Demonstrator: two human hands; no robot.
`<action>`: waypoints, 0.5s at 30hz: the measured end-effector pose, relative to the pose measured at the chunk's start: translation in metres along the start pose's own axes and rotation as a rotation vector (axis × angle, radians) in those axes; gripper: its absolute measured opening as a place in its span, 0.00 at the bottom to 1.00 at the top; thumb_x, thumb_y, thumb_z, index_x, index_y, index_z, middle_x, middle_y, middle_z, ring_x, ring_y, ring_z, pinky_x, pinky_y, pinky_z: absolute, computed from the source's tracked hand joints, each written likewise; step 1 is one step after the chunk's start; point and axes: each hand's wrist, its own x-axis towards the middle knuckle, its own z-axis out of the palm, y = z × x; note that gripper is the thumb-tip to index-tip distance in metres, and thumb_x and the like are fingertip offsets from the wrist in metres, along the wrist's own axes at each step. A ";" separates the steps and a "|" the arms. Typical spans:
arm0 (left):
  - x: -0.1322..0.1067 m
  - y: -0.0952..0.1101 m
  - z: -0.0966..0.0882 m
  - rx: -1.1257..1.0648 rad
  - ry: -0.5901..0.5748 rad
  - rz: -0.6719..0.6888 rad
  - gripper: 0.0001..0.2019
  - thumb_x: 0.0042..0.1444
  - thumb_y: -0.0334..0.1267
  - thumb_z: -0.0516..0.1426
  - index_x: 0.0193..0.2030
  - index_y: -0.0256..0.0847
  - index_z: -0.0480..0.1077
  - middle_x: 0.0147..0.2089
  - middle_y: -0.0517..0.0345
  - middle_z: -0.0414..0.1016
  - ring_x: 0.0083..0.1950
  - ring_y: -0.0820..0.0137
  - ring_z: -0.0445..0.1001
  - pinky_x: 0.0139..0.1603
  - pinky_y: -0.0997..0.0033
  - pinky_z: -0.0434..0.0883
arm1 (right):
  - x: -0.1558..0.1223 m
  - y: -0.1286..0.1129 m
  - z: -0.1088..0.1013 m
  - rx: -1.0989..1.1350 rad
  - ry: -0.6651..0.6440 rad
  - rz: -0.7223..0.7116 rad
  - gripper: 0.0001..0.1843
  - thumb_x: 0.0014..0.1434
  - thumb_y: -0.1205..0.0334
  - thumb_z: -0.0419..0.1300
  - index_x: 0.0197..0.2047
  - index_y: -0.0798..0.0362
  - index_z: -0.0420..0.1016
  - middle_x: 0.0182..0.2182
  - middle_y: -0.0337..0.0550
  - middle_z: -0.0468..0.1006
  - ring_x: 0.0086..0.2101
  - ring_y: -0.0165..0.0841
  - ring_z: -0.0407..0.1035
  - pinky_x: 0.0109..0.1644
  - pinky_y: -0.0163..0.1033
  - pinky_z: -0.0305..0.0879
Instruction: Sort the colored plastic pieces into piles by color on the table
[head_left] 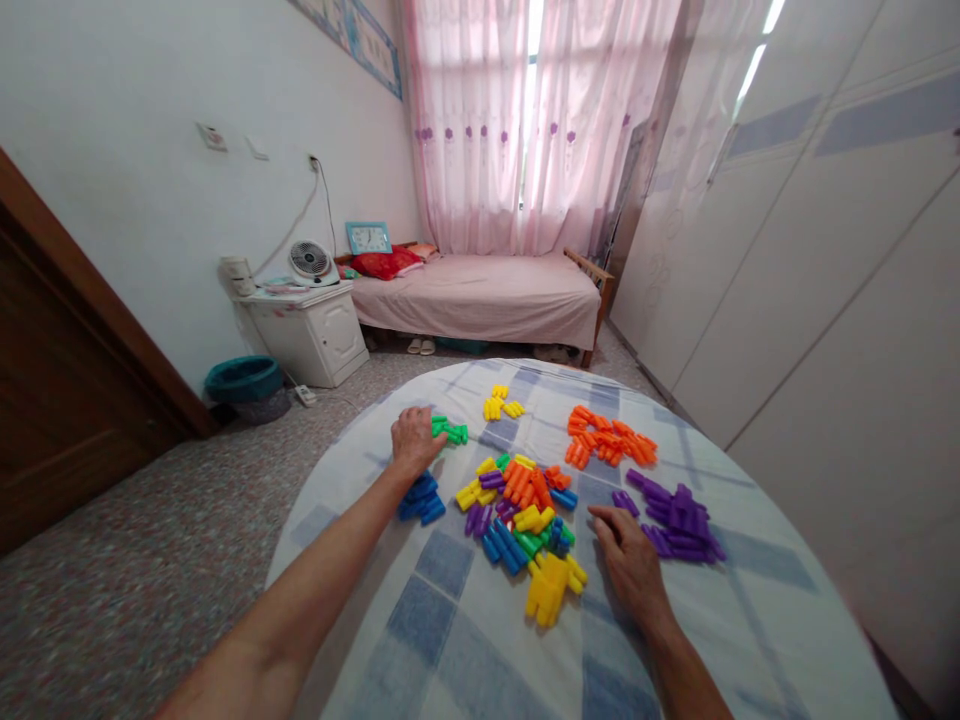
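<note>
On the left of the table, my left hand (413,437) is closed around the near end of some green plastic building blocks (450,431), thumb on the near side; its fingertips are partly hidden. Blue blocks (421,499) lie just below that wrist. My right hand (628,560) rests low over the cloth, fingers loosely apart and holding nothing. It sits between a mixed heap of blocks (529,490) in several colours and a pile of purple blocks (682,522). Yellow blocks (551,590) stick out at the heap's near edge.
Farther back on the checked tablecloth (442,640) are a small yellow group (499,405) and an orange pile (607,438). Beyond the table stand a bed (487,290), a white cabinet (330,335) with a fan (310,260), and a teal bin (244,380). A wardrobe (825,260) lines the right.
</note>
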 end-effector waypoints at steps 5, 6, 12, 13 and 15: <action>-0.055 0.058 -0.011 -0.300 -0.023 0.435 0.08 0.55 0.40 0.56 0.40 0.40 0.70 0.45 0.52 0.72 0.50 0.64 0.67 0.53 0.65 0.64 | -0.001 -0.002 -0.001 -0.005 -0.016 0.002 0.17 0.58 0.57 0.47 0.41 0.54 0.74 0.40 0.47 0.75 0.43 0.38 0.69 0.48 0.45 0.63; -0.070 0.073 -0.013 -0.354 -0.056 0.498 0.08 0.55 0.43 0.56 0.35 0.41 0.71 0.41 0.53 0.72 0.47 0.65 0.68 0.50 0.65 0.65 | -0.002 -0.003 -0.001 -0.004 -0.010 0.003 0.17 0.58 0.58 0.47 0.41 0.54 0.74 0.40 0.47 0.75 0.43 0.38 0.69 0.48 0.44 0.63; -0.126 0.134 -0.011 -0.288 -0.147 0.554 0.19 0.48 0.55 0.58 0.33 0.39 0.71 0.37 0.51 0.71 0.45 0.60 0.67 0.47 0.59 0.65 | -0.003 -0.007 -0.003 0.012 -0.001 -0.016 0.17 0.57 0.57 0.48 0.40 0.54 0.74 0.39 0.47 0.75 0.41 0.38 0.69 0.47 0.44 0.64; -0.128 0.138 -0.008 -0.264 -0.153 0.532 0.18 0.49 0.53 0.58 0.33 0.38 0.71 0.38 0.50 0.71 0.45 0.60 0.67 0.47 0.59 0.65 | -0.003 -0.007 -0.003 0.014 -0.001 -0.017 0.17 0.57 0.56 0.48 0.40 0.54 0.74 0.39 0.47 0.76 0.41 0.38 0.69 0.46 0.43 0.64; -0.128 0.143 -0.004 -0.244 -0.159 0.492 0.14 0.50 0.48 0.58 0.33 0.38 0.72 0.38 0.50 0.71 0.45 0.60 0.67 0.47 0.59 0.65 | -0.002 -0.006 -0.003 0.015 -0.001 -0.019 0.17 0.56 0.57 0.48 0.40 0.53 0.74 0.39 0.47 0.76 0.40 0.38 0.70 0.46 0.44 0.64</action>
